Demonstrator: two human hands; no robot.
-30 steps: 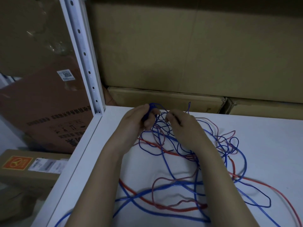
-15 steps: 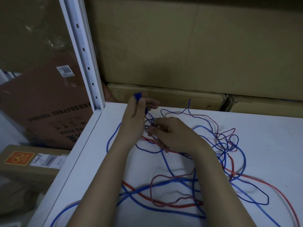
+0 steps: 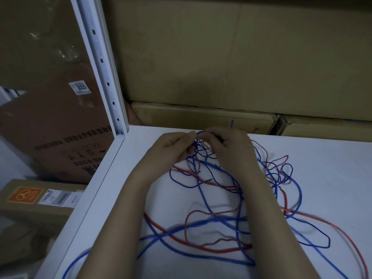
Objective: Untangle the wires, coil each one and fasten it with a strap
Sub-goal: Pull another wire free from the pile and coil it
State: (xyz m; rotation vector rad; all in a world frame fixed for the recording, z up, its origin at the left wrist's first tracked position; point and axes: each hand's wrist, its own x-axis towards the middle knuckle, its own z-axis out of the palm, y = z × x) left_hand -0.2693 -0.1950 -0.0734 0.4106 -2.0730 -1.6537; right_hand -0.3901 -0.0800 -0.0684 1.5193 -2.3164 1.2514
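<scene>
Both hands meet at the far end of the tangle (image 3: 231, 198), which spreads over the white desk (image 3: 332, 158) from the hands toward the near edge. The left hand (image 3: 173, 150) has its fingers curled and pinches thin blue strands at the top of the tangle. The right hand (image 3: 231, 150) sits just beside it, fingers bent around the same small loop of blue wire (image 3: 201, 147); the two sets of fingertips nearly touch. How many strands each hand holds cannot be told.

Below the hands, blue wires cross red wires (image 3: 201, 245) and a paler pink wire (image 3: 186, 224), some passing under the forearms. One blue wire runs off the desk's near left edge. A short blue end (image 3: 232, 124) sticks up just beyond the right hand.

Left of the tangle, a white perforated post (image 3: 100, 63) stands at the desk's far left corner. Behind the tangle, large cardboard boxes (image 3: 221, 57) are stacked against the desk's far edge. Past the post, a brown box with a label reading 3055 (image 3: 80, 88) leans, and a flat box with an orange sticker (image 3: 25, 195) lies lower down.
</scene>
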